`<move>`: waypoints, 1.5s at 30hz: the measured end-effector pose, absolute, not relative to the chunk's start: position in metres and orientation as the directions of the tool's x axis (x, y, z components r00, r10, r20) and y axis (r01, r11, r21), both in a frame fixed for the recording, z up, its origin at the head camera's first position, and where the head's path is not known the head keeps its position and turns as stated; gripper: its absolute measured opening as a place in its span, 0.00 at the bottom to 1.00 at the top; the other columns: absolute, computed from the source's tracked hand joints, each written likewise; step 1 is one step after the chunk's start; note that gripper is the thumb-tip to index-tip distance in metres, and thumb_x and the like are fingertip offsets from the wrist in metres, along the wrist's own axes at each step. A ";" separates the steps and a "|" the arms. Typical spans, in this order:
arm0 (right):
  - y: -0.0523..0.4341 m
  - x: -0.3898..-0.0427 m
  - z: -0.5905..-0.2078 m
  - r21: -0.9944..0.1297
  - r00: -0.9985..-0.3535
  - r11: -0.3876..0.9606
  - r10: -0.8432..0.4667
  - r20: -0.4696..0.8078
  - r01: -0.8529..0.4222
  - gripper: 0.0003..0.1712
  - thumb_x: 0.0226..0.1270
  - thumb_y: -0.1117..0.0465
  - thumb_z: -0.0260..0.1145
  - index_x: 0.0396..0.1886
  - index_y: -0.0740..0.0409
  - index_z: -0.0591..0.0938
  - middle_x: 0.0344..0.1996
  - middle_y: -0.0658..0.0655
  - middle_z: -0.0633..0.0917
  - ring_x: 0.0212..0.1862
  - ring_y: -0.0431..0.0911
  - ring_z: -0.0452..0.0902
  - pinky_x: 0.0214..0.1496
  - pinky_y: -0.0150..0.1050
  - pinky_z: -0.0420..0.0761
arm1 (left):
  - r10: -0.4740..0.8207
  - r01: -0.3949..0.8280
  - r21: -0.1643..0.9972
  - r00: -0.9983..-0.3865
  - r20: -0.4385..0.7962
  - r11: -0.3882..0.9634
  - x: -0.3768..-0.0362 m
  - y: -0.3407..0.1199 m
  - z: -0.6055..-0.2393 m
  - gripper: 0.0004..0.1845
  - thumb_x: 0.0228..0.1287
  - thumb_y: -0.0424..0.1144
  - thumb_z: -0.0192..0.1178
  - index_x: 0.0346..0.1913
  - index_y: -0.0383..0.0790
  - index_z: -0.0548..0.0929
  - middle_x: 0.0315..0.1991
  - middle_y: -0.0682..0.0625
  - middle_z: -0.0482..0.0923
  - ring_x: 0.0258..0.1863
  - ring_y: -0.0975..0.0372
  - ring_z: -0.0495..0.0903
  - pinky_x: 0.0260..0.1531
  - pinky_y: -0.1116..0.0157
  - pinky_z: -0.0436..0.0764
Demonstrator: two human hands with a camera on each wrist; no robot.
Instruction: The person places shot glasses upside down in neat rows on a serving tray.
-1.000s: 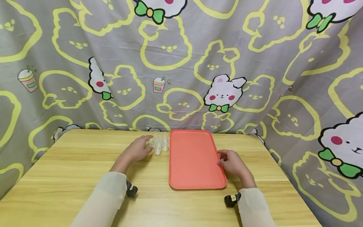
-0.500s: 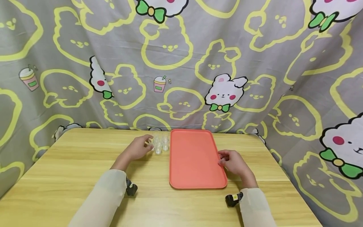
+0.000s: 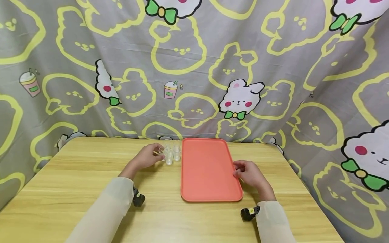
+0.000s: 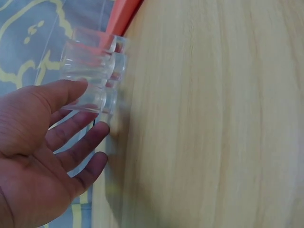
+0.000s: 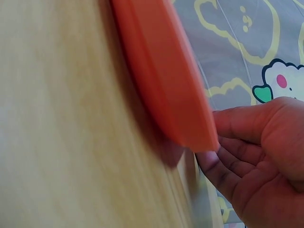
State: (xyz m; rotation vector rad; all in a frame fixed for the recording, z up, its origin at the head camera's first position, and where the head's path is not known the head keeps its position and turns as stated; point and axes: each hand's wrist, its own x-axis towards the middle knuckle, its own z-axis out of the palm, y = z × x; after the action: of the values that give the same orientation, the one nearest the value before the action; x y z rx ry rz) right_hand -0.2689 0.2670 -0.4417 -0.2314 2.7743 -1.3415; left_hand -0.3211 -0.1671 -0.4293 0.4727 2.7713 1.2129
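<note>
A cluster of small clear cups (image 3: 172,153) stands on the wooden table (image 3: 76,175), just left of an empty orange tray (image 3: 209,168). My left hand (image 3: 156,154) reaches the cluster from the left. In the left wrist view its thumb and fingers (image 4: 90,107) close round the nearest clear cup (image 4: 88,95); the other cups (image 4: 95,52) stand behind it, beside the tray's corner (image 4: 124,12). My right hand (image 3: 237,170) holds the tray's right edge. In the right wrist view the right hand (image 5: 211,145) pinches that rim (image 5: 161,71), thumb above and fingers beneath.
A grey curtain (image 3: 194,67) with yellow bunny outlines hangs behind and to the right of the table. The table's far edge lies just beyond the cups and tray. Small black wrist cameras (image 3: 138,199) (image 3: 249,213) sit under my sleeves.
My left hand's fingers have drawn in from lying over the cups to closing round the nearest one. The right hand has stayed on the tray's edge.
</note>
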 end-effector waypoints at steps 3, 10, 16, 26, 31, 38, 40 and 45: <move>0.267 -0.269 -0.442 -0.782 -0.989 0.614 -0.149 0.017 -0.106 0.24 0.65 0.76 0.66 0.61 0.75 0.79 0.41 0.62 0.86 0.41 0.49 0.83 0.41 0.39 0.86 | 0.321 0.250 0.723 -0.946 0.041 0.645 -0.323 -0.167 -0.429 0.17 0.72 0.37 0.65 0.57 0.31 0.79 0.51 0.39 0.81 0.53 0.46 0.82 0.53 0.51 0.81; 0.268 -0.268 -0.442 -0.782 -0.989 0.615 -0.147 0.010 -0.099 0.23 0.65 0.76 0.66 0.61 0.75 0.79 0.41 0.61 0.87 0.41 0.49 0.83 0.41 0.40 0.86 | 0.347 0.262 0.695 -0.938 0.019 0.669 -0.327 -0.170 -0.429 0.15 0.69 0.36 0.67 0.53 0.30 0.81 0.43 0.44 0.83 0.44 0.54 0.81 0.49 0.53 0.80; 0.267 -0.268 -0.441 -0.784 -0.989 0.612 -0.144 0.013 -0.100 0.24 0.65 0.77 0.66 0.61 0.75 0.79 0.41 0.61 0.87 0.41 0.49 0.83 0.41 0.39 0.86 | 0.366 0.271 0.697 -0.931 0.013 0.664 -0.330 -0.171 -0.429 0.15 0.68 0.36 0.68 0.52 0.31 0.82 0.44 0.43 0.83 0.48 0.51 0.82 0.53 0.51 0.80; 0.265 -0.267 -0.441 -0.803 -0.988 0.588 -0.153 0.004 -0.095 0.23 0.66 0.77 0.65 0.61 0.76 0.78 0.42 0.64 0.86 0.41 0.49 0.83 0.41 0.41 0.87 | 0.385 0.260 0.697 -0.923 -0.025 0.668 -0.331 -0.174 -0.425 0.18 0.69 0.38 0.68 0.55 0.31 0.82 0.46 0.42 0.83 0.52 0.48 0.82 0.55 0.49 0.79; 0.265 -0.265 -0.440 -0.803 -0.988 0.588 -0.156 0.009 -0.101 0.23 0.65 0.77 0.66 0.61 0.77 0.78 0.42 0.64 0.86 0.41 0.50 0.83 0.42 0.43 0.87 | 0.398 0.271 0.687 -0.917 -0.029 0.674 -0.332 -0.180 -0.420 0.19 0.70 0.40 0.67 0.56 0.31 0.82 0.48 0.42 0.84 0.53 0.47 0.82 0.55 0.48 0.79; 0.266 -0.265 -0.441 -0.807 -0.988 0.582 -0.155 0.010 -0.099 0.23 0.65 0.78 0.65 0.60 0.77 0.78 0.42 0.64 0.86 0.41 0.50 0.83 0.42 0.43 0.87 | 0.412 0.306 0.649 -0.911 -0.013 0.696 -0.333 -0.195 -0.403 0.19 0.69 0.42 0.67 0.53 0.30 0.82 0.45 0.43 0.85 0.47 0.51 0.83 0.50 0.51 0.81; 0.266 -0.265 -0.441 -0.807 -0.988 0.582 -0.152 0.009 -0.097 0.23 0.65 0.78 0.66 0.60 0.77 0.78 0.42 0.64 0.86 0.41 0.50 0.83 0.42 0.43 0.87 | 0.412 0.306 0.644 -0.911 -0.016 0.702 -0.334 -0.199 -0.398 0.17 0.69 0.42 0.67 0.51 0.30 0.83 0.43 0.44 0.85 0.44 0.53 0.84 0.47 0.53 0.82; 0.266 -0.265 -0.441 -0.804 -0.989 0.587 -0.145 0.009 -0.094 0.23 0.65 0.77 0.66 0.60 0.77 0.78 0.42 0.64 0.86 0.41 0.50 0.83 0.42 0.43 0.87 | 0.396 0.255 0.679 -0.916 -0.058 0.688 -0.338 -0.207 -0.385 0.13 0.70 0.40 0.65 0.47 0.31 0.82 0.41 0.43 0.85 0.41 0.53 0.85 0.40 0.59 0.83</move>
State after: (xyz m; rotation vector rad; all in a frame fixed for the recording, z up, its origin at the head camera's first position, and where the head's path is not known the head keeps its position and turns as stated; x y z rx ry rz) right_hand -0.2650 0.2659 -0.4411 -0.2070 2.7467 -1.3874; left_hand -0.3378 -0.2074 -0.3845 0.5271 2.6990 1.0412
